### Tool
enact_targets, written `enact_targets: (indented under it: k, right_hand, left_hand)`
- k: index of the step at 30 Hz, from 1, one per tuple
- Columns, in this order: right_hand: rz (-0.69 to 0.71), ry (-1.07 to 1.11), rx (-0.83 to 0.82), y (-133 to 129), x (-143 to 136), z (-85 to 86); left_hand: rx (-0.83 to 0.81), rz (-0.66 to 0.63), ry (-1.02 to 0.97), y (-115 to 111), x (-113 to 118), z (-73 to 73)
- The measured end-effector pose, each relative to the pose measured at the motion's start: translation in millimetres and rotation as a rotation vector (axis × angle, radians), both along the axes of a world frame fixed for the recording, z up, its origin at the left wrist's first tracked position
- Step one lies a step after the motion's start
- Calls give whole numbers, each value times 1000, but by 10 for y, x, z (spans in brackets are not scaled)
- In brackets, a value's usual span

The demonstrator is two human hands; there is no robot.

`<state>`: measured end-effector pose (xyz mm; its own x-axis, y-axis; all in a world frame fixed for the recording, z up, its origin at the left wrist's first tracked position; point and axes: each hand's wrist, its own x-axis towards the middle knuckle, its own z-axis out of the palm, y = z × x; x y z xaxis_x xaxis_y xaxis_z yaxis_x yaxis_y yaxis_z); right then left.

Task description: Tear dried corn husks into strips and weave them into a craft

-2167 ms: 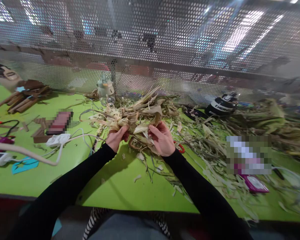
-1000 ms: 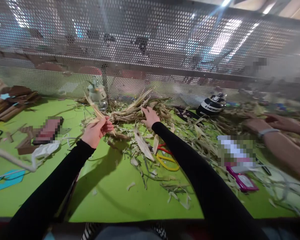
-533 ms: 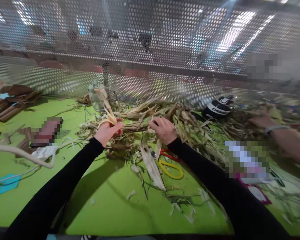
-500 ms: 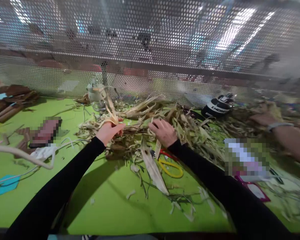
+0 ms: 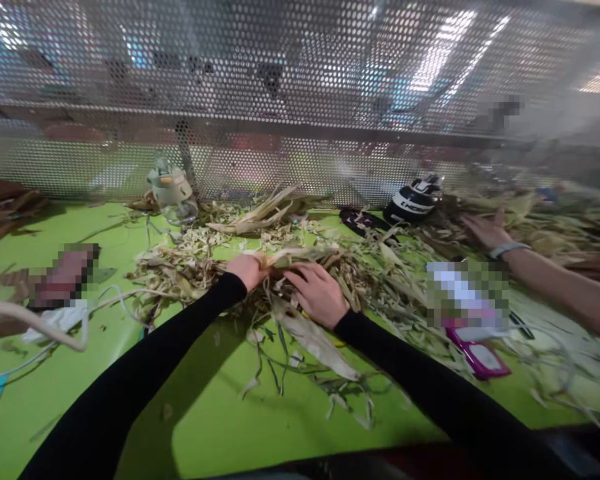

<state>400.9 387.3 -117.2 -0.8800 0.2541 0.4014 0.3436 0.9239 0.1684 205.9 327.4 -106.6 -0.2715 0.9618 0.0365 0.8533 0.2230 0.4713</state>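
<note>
My left hand (image 5: 247, 270) is closed around the gathered end of a pale dried corn husk (image 5: 305, 255), over a bundle of dry strips. The husk stretches rightward, above my right hand (image 5: 320, 293). That hand rests palm down on the bundle, fingers stretched out to the left and slightly apart; its thumb is hidden. Below it a broad whitish husk (image 5: 325, 343) slants toward the front. Bits of a yellow handle (image 5: 339, 343) peek out beside that husk. Torn husk scraps (image 5: 165, 270) spread around both hands.
Behind stands a perforated metal screen (image 5: 300, 160), with a clear bottle (image 5: 175, 197) and a black bottle (image 5: 413, 200) before it. A phone (image 5: 65, 277) and white cable (image 5: 35, 320) lie left. At right, another person's hand (image 5: 487, 233) reaches over husks near a magenta-framed object (image 5: 477, 353).
Both hands have come closer together and lower over the bundle. The pale husk, upright at my left hand before, now lies across to the right. The other person's hand moved left in view.
</note>
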Motion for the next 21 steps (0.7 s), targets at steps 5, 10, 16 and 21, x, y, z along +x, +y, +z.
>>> enact_targets:
  k: [5,10,16,21]
  right_hand:
    - [16,99,6,-180,149,2]
    - [100,161,-100,-249,229,62]
    - [144,130,-225,-319,250,330]
    - [10,205,-523,-133,137,327]
  left_hand:
    - [-51,-53,161,-296,144,-10]
    - [-3,-41,244,-409,185,182]
    - [330,385,219,-298,-237,590]
    - [551,480,-117,-301,-497,879]
